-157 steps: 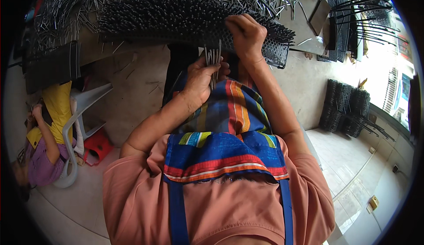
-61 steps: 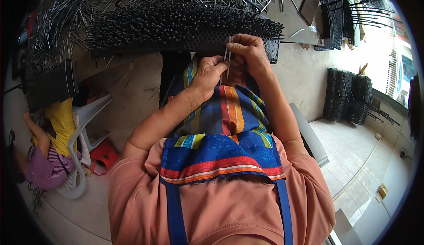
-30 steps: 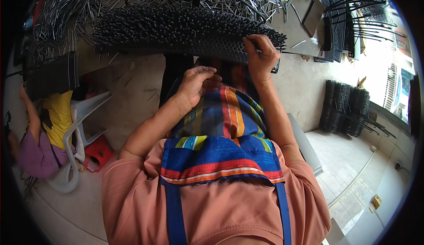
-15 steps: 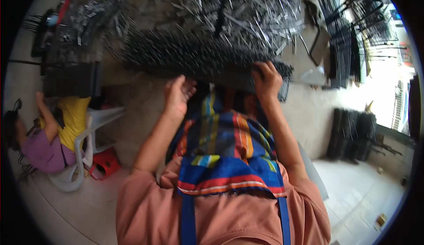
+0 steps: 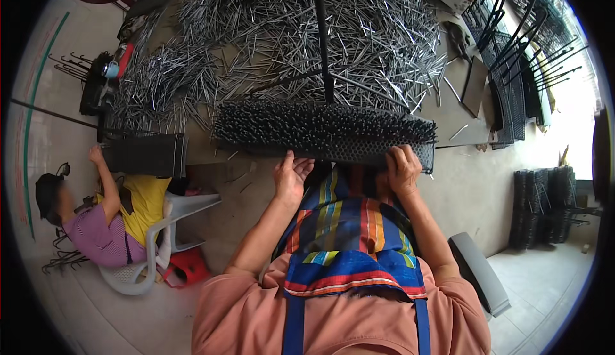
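Both hands, left (image 5: pixel 291 174) and right (image 5: pixel 403 168), grip near edge of spiked dark panel (image 5: pixel 320 128).

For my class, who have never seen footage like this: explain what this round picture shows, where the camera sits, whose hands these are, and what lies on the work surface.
The camera sits on a person's head and looks down, so the wide lens bends the edges. The two bare forearms from below are that person's own. The left hand and right hand both rest at the near edge of a long dark rack packed with upright metal pins. Whether the fingers grip it is unclear. Behind it the table carries a heap of loose pins. A striped apron covers the lap. At left, another person sits on a white chair.
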Available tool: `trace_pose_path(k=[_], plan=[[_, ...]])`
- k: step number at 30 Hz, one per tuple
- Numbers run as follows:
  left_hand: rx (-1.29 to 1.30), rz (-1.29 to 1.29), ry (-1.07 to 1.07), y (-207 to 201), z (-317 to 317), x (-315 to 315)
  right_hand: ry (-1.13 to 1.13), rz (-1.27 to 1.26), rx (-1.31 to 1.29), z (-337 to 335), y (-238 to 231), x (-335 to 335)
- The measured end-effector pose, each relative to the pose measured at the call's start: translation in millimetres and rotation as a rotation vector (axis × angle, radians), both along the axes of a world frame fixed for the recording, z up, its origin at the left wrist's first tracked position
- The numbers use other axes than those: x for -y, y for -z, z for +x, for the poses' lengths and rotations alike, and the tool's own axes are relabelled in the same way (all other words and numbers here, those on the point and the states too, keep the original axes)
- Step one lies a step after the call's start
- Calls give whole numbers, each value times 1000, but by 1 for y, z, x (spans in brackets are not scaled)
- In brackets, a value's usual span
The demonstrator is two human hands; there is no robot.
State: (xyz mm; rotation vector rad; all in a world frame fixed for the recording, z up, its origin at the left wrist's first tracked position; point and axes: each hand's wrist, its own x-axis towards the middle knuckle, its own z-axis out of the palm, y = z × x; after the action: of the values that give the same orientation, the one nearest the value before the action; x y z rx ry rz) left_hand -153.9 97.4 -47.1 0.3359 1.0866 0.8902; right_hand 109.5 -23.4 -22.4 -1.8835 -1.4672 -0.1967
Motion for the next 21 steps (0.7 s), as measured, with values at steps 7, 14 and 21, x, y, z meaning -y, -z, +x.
trace_pose_path(k=[7,14,21], plan=[[-102,-174,376,-38,-16,4,-29,-21,19,14,-2,-16],[-364,611,377,-178,10,-100,6,-59,-15,20,1,-16],[-1262,703,713,-27,119,-327,-81,-44,-40,20,-4,-23]])
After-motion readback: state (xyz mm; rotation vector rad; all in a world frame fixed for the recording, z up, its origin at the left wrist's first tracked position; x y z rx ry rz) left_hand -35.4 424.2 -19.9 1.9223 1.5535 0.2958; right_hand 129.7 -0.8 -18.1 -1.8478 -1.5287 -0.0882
